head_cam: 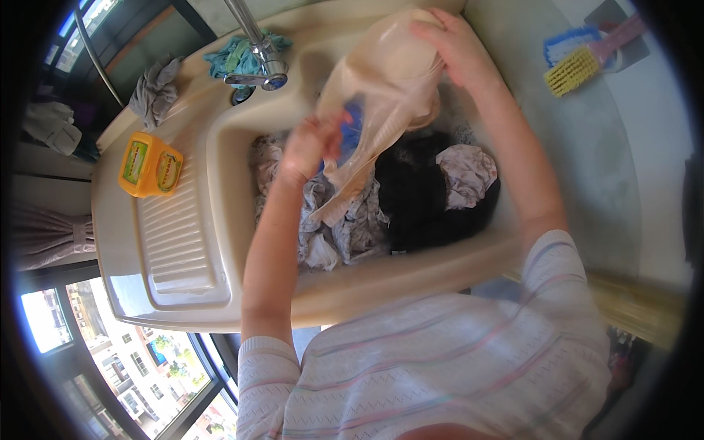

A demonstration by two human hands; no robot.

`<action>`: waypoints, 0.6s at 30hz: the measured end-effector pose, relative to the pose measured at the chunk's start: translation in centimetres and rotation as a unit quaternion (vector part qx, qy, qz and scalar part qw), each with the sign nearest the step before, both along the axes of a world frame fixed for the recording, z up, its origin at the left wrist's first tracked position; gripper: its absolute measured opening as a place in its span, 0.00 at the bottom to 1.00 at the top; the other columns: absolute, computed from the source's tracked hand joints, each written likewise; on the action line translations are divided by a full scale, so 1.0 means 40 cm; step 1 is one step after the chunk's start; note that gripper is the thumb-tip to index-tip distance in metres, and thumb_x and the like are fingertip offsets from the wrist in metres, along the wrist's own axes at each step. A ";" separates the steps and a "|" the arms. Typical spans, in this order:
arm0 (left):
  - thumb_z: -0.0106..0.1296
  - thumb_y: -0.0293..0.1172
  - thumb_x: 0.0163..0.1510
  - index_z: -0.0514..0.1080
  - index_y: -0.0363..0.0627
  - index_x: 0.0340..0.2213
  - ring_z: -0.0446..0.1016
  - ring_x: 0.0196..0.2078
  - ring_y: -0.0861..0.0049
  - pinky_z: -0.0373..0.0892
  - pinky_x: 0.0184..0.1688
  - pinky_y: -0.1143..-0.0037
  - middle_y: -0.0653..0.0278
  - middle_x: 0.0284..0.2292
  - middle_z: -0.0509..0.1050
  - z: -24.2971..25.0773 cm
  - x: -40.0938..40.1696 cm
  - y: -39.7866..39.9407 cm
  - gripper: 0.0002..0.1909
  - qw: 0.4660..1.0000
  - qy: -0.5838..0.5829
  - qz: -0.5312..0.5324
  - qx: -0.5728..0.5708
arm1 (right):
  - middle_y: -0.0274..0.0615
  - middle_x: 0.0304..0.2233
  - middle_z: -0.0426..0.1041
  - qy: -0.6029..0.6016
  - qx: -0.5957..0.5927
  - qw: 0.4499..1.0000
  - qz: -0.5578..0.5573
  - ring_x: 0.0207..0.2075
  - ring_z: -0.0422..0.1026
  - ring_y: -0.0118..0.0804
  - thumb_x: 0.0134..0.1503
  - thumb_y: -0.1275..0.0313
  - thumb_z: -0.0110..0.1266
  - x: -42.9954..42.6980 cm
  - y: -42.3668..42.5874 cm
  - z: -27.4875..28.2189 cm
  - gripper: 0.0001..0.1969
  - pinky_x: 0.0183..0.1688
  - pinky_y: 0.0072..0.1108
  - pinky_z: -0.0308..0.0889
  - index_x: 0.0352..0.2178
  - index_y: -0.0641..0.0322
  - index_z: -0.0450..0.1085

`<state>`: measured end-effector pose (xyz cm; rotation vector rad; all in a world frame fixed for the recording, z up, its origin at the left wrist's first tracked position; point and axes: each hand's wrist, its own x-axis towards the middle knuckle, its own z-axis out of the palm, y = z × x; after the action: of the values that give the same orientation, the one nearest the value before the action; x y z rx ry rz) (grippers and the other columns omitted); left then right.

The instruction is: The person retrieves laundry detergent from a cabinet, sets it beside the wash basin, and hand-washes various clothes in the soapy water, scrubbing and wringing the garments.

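Observation:
A wet beige cloth garment (pixel 385 82) hangs stretched between my hands over the laundry sink (pixel 352 283). My right hand (pixel 454 44) grips its upper end near the sink's back right corner. My left hand (pixel 316 144) is closed on its left edge, beside something blue (pixel 352 129) that shows behind or through the cloth. Below lie a black garment (pixel 412 198), a crumpled pale pink cloth (pixel 467 176) and grey-white patterned clothes (pixel 357 231), with some suds around them. The garment hides part of the pile.
A chrome faucet (pixel 267 60) stands behind the sink, by teal cloths (pixel 236 55). On the left are a yellow-orange container (pixel 149 165), the ribbed washboard (pixel 173 247) and a grey cloth (pixel 155 91). A yellow-bristled brush (pixel 575 70) and a blue-and-white brush (pixel 569 43) lie at the upper right.

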<state>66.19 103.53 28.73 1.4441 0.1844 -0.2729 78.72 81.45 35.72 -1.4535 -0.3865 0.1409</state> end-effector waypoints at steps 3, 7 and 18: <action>0.47 0.38 0.54 0.70 0.40 0.28 0.56 0.13 0.86 0.54 0.15 0.84 0.72 0.13 0.60 0.096 0.060 0.053 0.13 0.983 -0.149 0.037 -0.099 | 0.39 0.36 0.72 -0.051 -0.002 0.999 0.002 0.35 0.71 0.29 0.51 0.69 0.52 0.055 -0.054 -0.011 0.17 0.39 0.19 0.67 0.42 0.66 0.65; 0.47 0.38 0.54 0.69 0.40 0.28 0.59 0.15 0.86 0.56 0.16 0.84 0.71 0.15 0.62 0.065 0.102 0.070 0.12 0.986 -0.089 0.006 -0.141 | 0.39 0.38 0.70 0.073 0.011 0.995 0.062 0.37 0.69 0.28 0.50 0.66 0.55 0.122 -0.102 -0.156 0.22 0.39 0.19 0.66 0.45 0.67 0.63; 0.51 0.25 0.45 0.67 0.36 0.43 0.69 0.39 0.77 0.63 0.45 0.79 0.64 0.37 0.71 -0.342 0.107 -0.086 0.21 0.896 -0.072 -0.030 0.437 | 0.51 0.30 0.70 -0.144 -0.575 0.798 0.107 0.33 0.70 0.47 0.50 0.65 0.50 0.002 0.009 -0.495 0.12 0.33 0.33 0.64 0.31 0.63 0.65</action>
<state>70.47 100.10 15.06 2.3628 0.1446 -0.1260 78.79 81.82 15.92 -2.6596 -0.7914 0.3824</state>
